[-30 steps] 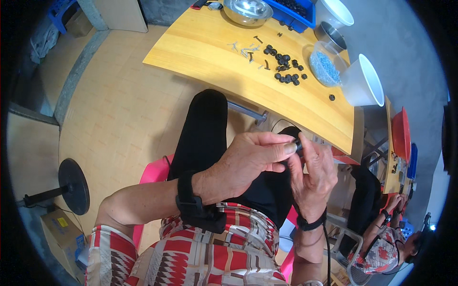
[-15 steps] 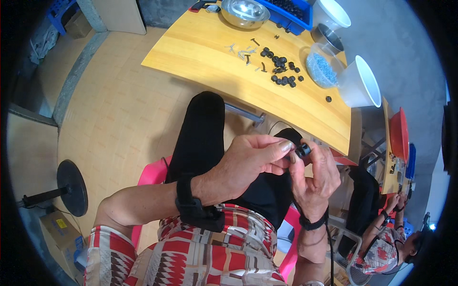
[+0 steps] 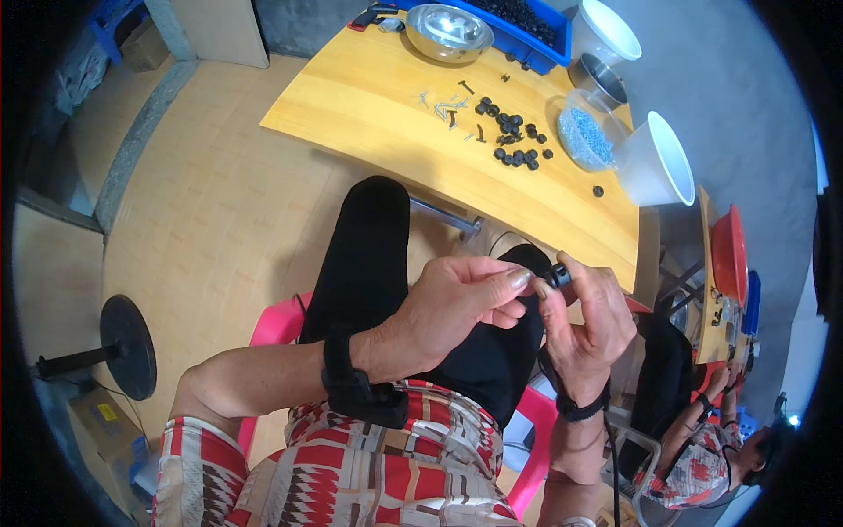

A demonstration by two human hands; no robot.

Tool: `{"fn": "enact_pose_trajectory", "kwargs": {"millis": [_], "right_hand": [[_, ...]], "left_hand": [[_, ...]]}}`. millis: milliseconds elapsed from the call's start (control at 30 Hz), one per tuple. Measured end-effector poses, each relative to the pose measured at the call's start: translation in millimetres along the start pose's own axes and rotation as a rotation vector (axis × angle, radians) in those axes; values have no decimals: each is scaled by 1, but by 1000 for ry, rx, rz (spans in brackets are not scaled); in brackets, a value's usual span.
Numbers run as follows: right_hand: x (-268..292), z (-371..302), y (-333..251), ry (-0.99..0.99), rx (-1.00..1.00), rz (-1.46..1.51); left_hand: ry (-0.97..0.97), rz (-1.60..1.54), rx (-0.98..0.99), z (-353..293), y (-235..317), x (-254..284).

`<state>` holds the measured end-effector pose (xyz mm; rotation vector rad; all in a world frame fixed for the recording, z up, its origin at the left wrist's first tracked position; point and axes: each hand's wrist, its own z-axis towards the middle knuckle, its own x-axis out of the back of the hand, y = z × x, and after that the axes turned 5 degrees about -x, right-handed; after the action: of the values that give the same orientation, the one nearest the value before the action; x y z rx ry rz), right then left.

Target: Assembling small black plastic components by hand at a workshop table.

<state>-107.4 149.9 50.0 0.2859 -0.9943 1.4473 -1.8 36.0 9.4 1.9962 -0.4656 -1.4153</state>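
Note:
Over my lap, my right hand [image 3: 587,321] pinches a small black cylindrical part [image 3: 557,276] between thumb and fingers. Close to its left side, my left hand [image 3: 461,303] is closed in a pinch, thumb against forefinger. Whatever those left fingertips hold is too small to make out. On the wooden table [image 3: 351,97] ahead lie several similar black round parts [image 3: 512,123]. Thin silvery pins [image 3: 441,109] and a few dark T-shaped pieces [image 3: 465,87] are scattered to their left.
Along the table's far side stand a metal bowl [image 3: 449,35], a blue bin [image 3: 559,54] of black parts, a clear tub of blue pieces [image 3: 586,137] and a white bucket [image 3: 659,162]. Another person [image 3: 694,457] sits at the right. A black round stand base [image 3: 128,347] is on the left floor.
My hands have drawn slightly apart, the left shifting a little left. The black part stays in my right fingers. The view has shifted slightly.

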Motion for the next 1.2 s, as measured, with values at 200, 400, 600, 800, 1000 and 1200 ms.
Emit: {"fn": "enact_pose_trajectory", "kwargs": {"millis": [200, 400, 600, 800, 1000, 1200], "right_hand": [[-4, 4, 4, 86, -158, 52], [-14, 59, 49, 614, -554, 192], [2, 105, 137, 727, -393, -12], [38, 116, 231, 570, -432, -534], [-16, 111, 149, 275, -350, 22], [-60, 105, 106, -91, -406, 169]], "left_hand": [[33, 46, 14, 0, 9, -3], [78, 37, 51, 4, 5, 4], [103, -28, 89, 9, 8, 9], [95, -18, 97, 15, 8, 14], [127, -35, 126, 19, 8, 19], [127, -119, 48, 23, 16, 26]]}}
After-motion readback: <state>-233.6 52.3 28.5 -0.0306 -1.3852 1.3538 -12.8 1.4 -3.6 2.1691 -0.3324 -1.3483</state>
